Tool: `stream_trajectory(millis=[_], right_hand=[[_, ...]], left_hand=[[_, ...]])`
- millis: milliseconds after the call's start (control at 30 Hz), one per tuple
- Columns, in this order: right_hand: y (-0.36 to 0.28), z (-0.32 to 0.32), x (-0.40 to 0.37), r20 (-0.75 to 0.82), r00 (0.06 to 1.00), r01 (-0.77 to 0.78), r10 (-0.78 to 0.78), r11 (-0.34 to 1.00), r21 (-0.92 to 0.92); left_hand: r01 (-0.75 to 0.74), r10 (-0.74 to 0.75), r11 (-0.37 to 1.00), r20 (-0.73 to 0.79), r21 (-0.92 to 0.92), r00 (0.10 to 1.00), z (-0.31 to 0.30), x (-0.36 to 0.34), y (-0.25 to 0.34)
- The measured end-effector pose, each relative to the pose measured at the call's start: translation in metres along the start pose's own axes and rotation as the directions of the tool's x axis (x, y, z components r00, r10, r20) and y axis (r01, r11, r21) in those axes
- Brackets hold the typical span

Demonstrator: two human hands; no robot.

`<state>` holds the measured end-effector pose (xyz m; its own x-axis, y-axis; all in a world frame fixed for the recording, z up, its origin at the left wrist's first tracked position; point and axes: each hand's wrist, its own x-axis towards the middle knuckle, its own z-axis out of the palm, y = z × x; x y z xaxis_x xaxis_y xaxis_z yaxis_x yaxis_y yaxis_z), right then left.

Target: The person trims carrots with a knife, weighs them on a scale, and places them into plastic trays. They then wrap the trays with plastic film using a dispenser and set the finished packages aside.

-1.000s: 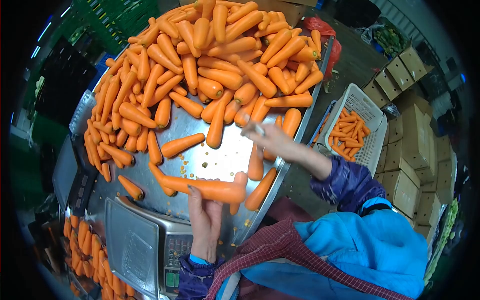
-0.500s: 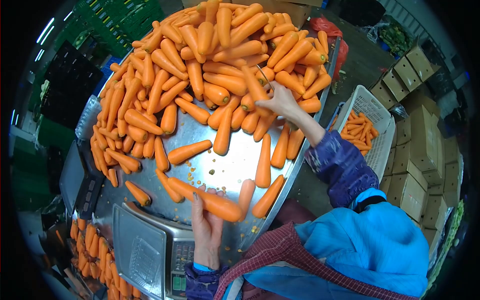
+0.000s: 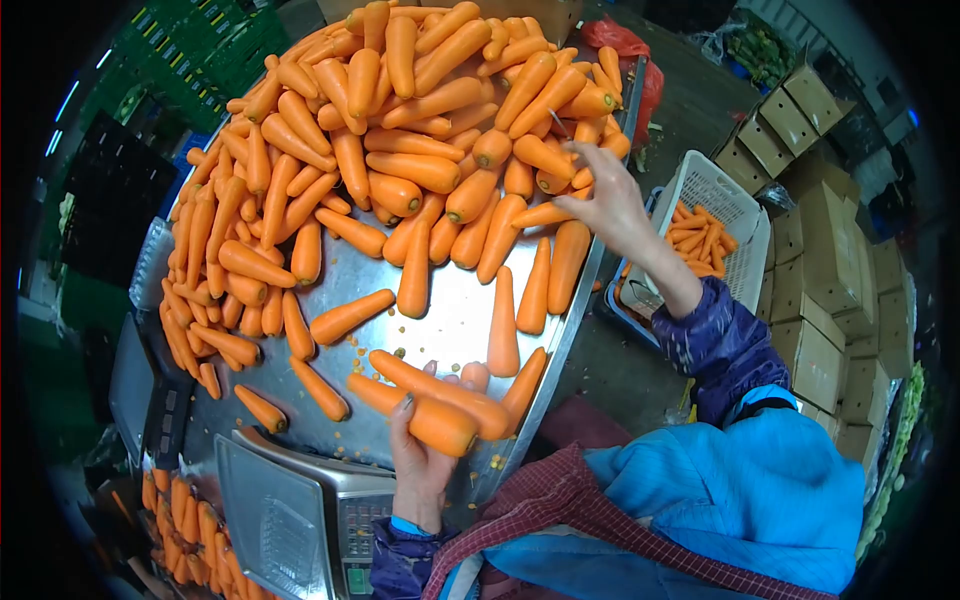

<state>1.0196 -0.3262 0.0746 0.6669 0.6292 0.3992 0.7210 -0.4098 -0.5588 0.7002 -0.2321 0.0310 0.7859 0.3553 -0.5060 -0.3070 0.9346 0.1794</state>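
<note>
We find the digital scale (image 3: 270, 515), near left, cut off below. The left hand (image 3: 420, 468), partly hidden, is clamped on two carrots (image 3: 438, 387) above the metal table (image 3: 455, 322). Whether the right hand (image 3: 612, 205) grips the thin blade (image 3: 557, 121), we cannot tell; the forearm (image 3: 668, 265) partly covers a plastic crate (image 3: 722, 182) farther right.

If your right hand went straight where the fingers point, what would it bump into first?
Probably the heaped carrots, which lie just past the fingertips of the right hand. Depth is hard to judge from this one view, so I can't say which carrot comes first.
</note>
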Motion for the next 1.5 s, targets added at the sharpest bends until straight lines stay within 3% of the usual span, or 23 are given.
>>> stream_trajectory(millis=[100, 133, 167, 233, 267, 333, 400, 500, 633, 700, 767, 800, 833, 900, 1000, 1100, 1167, 1233, 1300, 1367, 1400, 1433, 1500], right_hand=[[0.038, 0.010, 0.017, 0.148, 0.987, -0.051, 0.057, 0.998, -0.049], [0.062, 0.029, 0.023, 0.041, 0.992, 0.115, -0.118, 0.990, 0.077], [0.061, 0.029, 0.031, 0.041, 0.992, 0.119, -0.122, 0.990, 0.078], [0.059, 0.030, 0.042, -0.031, 1.000, 0.002, 0.002, 0.991, 0.135], [0.059, 0.032, 0.050, -0.203, 0.978, 0.025, 0.039, 0.953, 0.303], [0.034, 0.003, 0.053, -0.002, 0.937, -0.265, 0.349, 0.716, 0.646], [0.011, -0.014, 0.049, 0.158, 0.887, -0.358, 0.433, 0.430, 0.829], [-0.018, -0.022, 0.038, 0.322, 0.831, -0.458, 0.454, 0.228, 0.859], [-0.059, -0.020, 0.021, 0.355, 0.872, -0.461, 0.338, 0.320, 0.828], [-0.074, -0.014, 0.008, 0.299, 0.942, -0.329, 0.149, 0.574, 0.750], [-0.106, -0.013, -0.013, 0.364, 0.931, -0.251, -0.012, 0.704, 0.664], [-0.124, -0.009, -0.024, 0.380, 0.921, -0.187, -0.089, 0.754, 0.629], [-0.127, 0.005, -0.031, 0.252, 0.918, 0.109, -0.306, 0.807, 0.581], [-0.155, 0.007, -0.044, 0.350, 0.832, 0.193, -0.430, 0.817, 0.544], [-0.184, 0.018, -0.060, 0.360, 0.754, 0.229, -0.549, 0.734, 0.640], [-0.199, 0.025, -0.066, 0.422, 0.677, 0.235, -0.603, 0.720, 0.653], [-0.209, 0.028, -0.068, 0.396, 0.660, 0.203, -0.639, 0.659, 0.725], [-0.223, 0.018, -0.066, 0.778, 0.468, -0.493, -0.420, 0.607, 0.624], [-0.228, 0.022, -0.066, 0.768, 0.440, -0.456, -0.465, 0.622, 0.637], [-0.230, 0.029, -0.067, 0.490, 0.600, 0.201, -0.632, 0.712, 0.673], [-0.226, 0.040, -0.067, 0.347, 0.563, 0.432, -0.750, 0.625, 0.650], [-0.227, 0.040, -0.067, 0.347, 0.553, 0.435, -0.758, 0.617, 0.655], [-0.234, 0.036, -0.067, 0.340, 0.363, 0.782, -0.868, 0.482, 0.395]], left_hand=[[-0.030, 0.030, 0.999, -0.013, 0.012, 0.999, 0.002, -0.003, 0.001], [-0.050, 0.050, 0.995, 0.002, 0.086, 0.999, 0.002, -0.004, 0.001], [-0.074, 0.072, 0.985, 0.020, 0.159, 0.997, 0.002, -0.004, 0.002], [-0.085, 0.079, 0.979, 0.043, 0.183, 0.996, 0.005, -0.009, 0.001], [-0.092, 0.079, 0.973, 0.067, 0.212, 0.995, 0.006, -0.013, 0.002], [-0.106, 0.089, 0.968, 0.086, 0.228, 0.992, 0.010, -0.020, 0.003], [-0.115, 0.092, 0.963, 0.105, 0.245, 0.990, 0.013, -0.027, 0.003], [-0.144, 0.107, 0.960, 0.159, 0.242, 0.982, 0.019, -0.035, 0.003], [-0.242, 0.150, 0.869, 0.236, 0.431, 0.960, 0.031, -0.050, 0.009], [-0.280, 0.165, 0.814, 0.260, 0.509, 0.951, 0.038, -0.061, 0.016], [-0.290, 0.112, 0.389, 0.268, 0.875, 0.957, 0.045, -0.073, 0.028], [-0.385, 0.144, 0.161, 0.365, 0.909, 0.920, 0.047, -0.073, 0.031], [-0.448, 0.148, -0.078, 0.455, 0.891, 0.878, 0.050, -0.072, 0.033], [-0.536, 0.138, -0.330, 0.602, 0.777, 0.787, 0.055, -0.076, 0.032], [-0.464, 0.156, -0.431, 0.570, 0.774, 0.807, 0.041, -0.085, 0.026], [-0.516, 0.188, -0.311, 0.584, 0.798, 0.789, 0.034, -0.096, 0.028], [-0.541, 0.236, -0.225, 0.584, 0.810, 0.777, 0.027, -0.105, 0.027], [-0.537, 0.281, -0.267, 0.598, 0.800, 0.751, 0.022, -0.114, 0.027], [-0.571, 0.335, -0.192, 0.600, 0.798, 0.727, 0.017, -0.122, 0.029], [-0.560, 0.373, -0.192, 0.587, 0.806, 0.718, 0.005, -0.127, 0.032], [-0.509, 0.385, -0.263, 0.573, 0.819, 0.723, 0.005, -0.133, 0.034], [-0.454, 0.398, -0.329, 0.558, 0.828, 0.728, 0.004, -0.138, 0.035], [-0.425, 0.420, -0.291, 0.513, 0.857, 0.748, 0.003, -0.146, 0.036]])
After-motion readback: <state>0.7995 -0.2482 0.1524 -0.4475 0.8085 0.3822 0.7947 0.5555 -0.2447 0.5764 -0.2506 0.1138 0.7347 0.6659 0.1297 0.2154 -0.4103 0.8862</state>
